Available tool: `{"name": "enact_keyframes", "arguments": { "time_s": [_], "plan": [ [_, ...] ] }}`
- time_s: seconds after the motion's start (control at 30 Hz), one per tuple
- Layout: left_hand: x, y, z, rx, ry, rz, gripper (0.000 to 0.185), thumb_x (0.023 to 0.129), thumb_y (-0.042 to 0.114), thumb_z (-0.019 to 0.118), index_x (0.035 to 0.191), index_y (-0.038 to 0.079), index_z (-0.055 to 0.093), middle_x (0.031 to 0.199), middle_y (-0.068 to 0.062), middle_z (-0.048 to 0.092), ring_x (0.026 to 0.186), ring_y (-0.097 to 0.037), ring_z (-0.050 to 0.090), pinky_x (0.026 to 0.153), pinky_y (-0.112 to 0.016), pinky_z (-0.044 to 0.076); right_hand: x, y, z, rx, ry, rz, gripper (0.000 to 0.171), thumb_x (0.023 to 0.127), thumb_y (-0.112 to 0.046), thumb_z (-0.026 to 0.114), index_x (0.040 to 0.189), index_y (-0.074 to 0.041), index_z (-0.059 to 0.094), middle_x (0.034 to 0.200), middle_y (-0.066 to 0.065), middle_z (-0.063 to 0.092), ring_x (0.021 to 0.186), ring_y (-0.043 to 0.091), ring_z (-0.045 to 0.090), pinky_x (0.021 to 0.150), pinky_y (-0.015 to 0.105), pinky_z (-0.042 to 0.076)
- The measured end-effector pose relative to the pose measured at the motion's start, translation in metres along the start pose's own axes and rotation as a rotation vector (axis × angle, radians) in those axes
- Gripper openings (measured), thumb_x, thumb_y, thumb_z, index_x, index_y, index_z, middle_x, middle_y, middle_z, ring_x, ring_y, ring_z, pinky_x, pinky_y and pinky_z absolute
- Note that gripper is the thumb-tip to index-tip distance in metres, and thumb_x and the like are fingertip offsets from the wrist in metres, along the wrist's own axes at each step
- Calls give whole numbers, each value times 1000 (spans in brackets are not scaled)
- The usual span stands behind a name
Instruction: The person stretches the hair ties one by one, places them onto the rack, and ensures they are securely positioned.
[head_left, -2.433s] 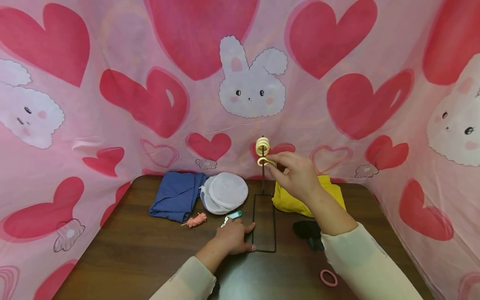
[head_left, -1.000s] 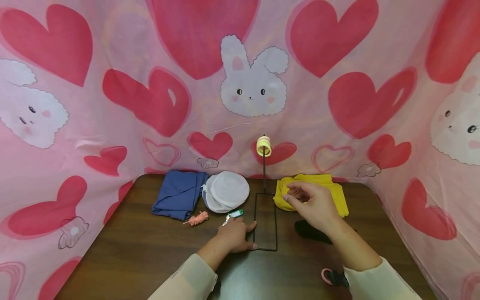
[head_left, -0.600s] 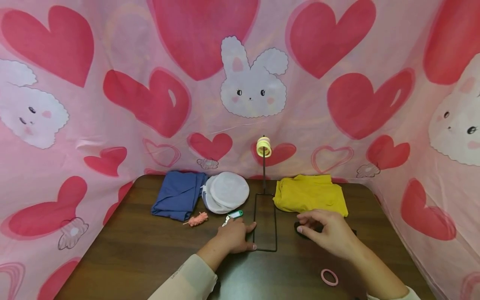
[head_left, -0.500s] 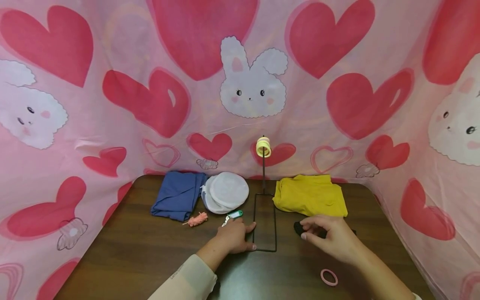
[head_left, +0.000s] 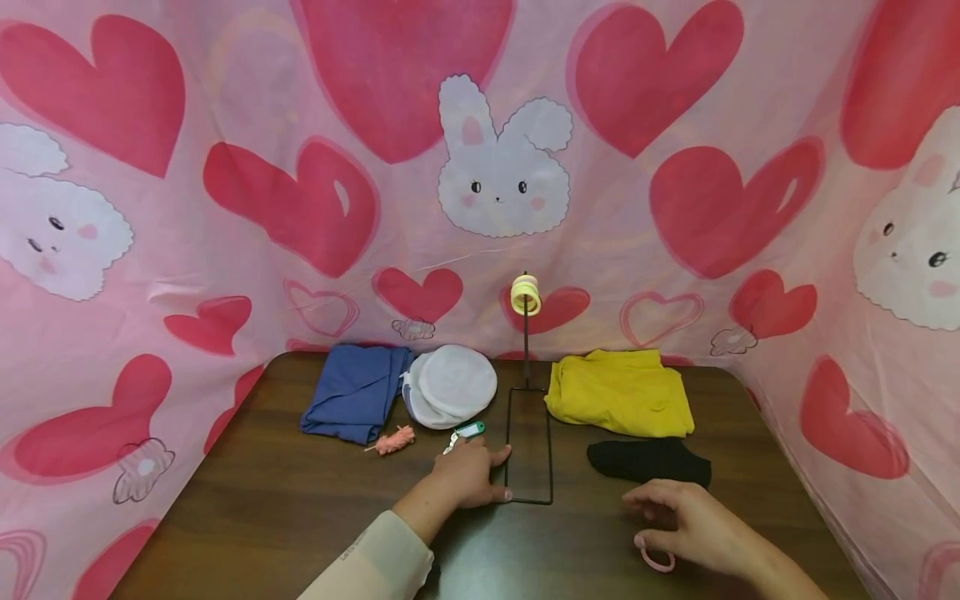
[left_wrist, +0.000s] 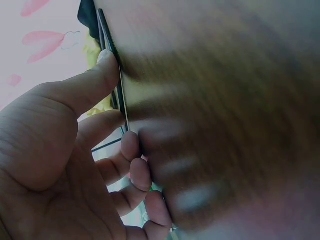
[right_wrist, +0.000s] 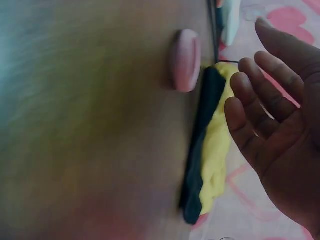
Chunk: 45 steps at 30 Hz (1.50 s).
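Your right grip [head_left: 693, 527] hovers with the fingers relaxed and spread, holding nothing; in the right wrist view the palm [right_wrist: 280, 135] is clear of the tabletop [head_left: 300, 517]. The pink hair tie [head_left: 657, 562] lies flat on the tabletop just under that grip, partly hidden by it in the head view. Just beyond the fingertips lies a black sock [head_left: 649, 461], and past that a folded yellow cloth [head_left: 619, 403].

Your left grip [head_left: 468, 477] presses down on the near left edge of the black wire stand [head_left: 529, 446], with the thumb [left_wrist: 95, 80] along the wire and the fingers curled against the tabletop. The stand's post rises beyond this grip and carries yellow hair ties [head_left: 525, 294] at its top. A green tag [head_left: 468, 430] sits just beyond the left fingertips.
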<state>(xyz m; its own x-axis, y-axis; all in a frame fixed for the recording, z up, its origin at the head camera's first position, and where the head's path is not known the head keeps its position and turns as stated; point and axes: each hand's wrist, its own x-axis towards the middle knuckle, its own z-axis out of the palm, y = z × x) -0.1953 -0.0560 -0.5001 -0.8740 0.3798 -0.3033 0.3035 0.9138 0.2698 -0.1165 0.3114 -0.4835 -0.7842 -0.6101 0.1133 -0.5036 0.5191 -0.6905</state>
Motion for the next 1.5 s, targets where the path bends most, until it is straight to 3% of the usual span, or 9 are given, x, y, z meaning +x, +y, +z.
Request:
{"name": "enact_keyframes", "arguments": {
  "time_s": [0.2, 0.33, 0.5, 0.7, 0.97, 1.13, 1.27, 1.5],
  "plan": [
    [1, -1, 0, 0, 4, 8, 75, 82, 64, 78, 150, 43, 54, 149, -10, 54, 136, -41, 46, 90, -70, 48, -11, 10, -1, 27, -191, 160, 55, 83, -41, 87, 130, -19, 68, 119, -7, 63, 98, 5, 58, 79, 26, 52],
    [1, -1, 1, 3, 5, 14, 75, 82, 64, 78, 150, 43, 54, 148, -9, 55, 135, -41, 47, 90, -70, 48, -17, 13, 0, 20, -228, 201, 55, 76, -37, 91, 125, -21, 70, 113, -12, 59, 97, 2, 55, 79, 25, 51],
    [0, -1, 0, 3, 9, 15, 75, 82, 64, 78, 150, 43, 55, 147, -9, 55, 133, -40, 48, 89, -69, 48, -19, 17, 3, -40, -185, 110, 44, 75, -30, 92, 115, -24, 73, 107, -16, 56, 94, 0, 54, 76, 24, 50],
    [0, -2, 1, -9, 7, 11, 75, 82, 64, 79, 150, 43, 54, 148, -10, 54, 136, -42, 47, 91, -70, 47, -16, 19, 6, -116, -145, -5, 27, 83, -27, 89, 104, -31, 73, 108, -15, 55, 97, 0, 52, 75, 25, 50],
    [1, -1, 0, 9, 5, 10, 75, 83, 66, 77, 151, 44, 53, 147, -10, 55, 133, -40, 49, 90, -68, 48, -10, 19, 6, -157, -153, -44, 22, 86, -20, 86, 99, -32, 73, 110, -13, 60, 97, 1, 56, 76, 28, 52],
    [0, -1, 0, 8, 4, 15, 75, 83, 65, 77, 151, 43, 53, 148, -10, 55, 133, -40, 49, 90, -68, 49, -12, 16, 3, -163, -177, 19, 30, 83, -26, 88, 110, -26, 74, 109, -16, 59, 95, 0, 55, 76, 27, 53],
    [0, -1, 0, 8, 1, 14, 75, 84, 65, 77, 151, 43, 53, 149, -10, 54, 134, -41, 48, 90, -68, 48, -17, 15, 1, -188, -174, 79, 34, 79, -29, 90, 108, -27, 73, 108, -18, 56, 95, 0, 54, 77, 27, 53],
    [0, -1, 0, 7, -8, 15, 75, 84, 65, 76, 151, 42, 53, 151, -11, 53, 137, -42, 46, 92, -70, 47, -20, 20, 6, -193, -95, -35, 24, 84, -19, 87, 92, -32, 69, 101, -17, 55, 87, -2, 52, 68, 23, 47]
  ]
}}
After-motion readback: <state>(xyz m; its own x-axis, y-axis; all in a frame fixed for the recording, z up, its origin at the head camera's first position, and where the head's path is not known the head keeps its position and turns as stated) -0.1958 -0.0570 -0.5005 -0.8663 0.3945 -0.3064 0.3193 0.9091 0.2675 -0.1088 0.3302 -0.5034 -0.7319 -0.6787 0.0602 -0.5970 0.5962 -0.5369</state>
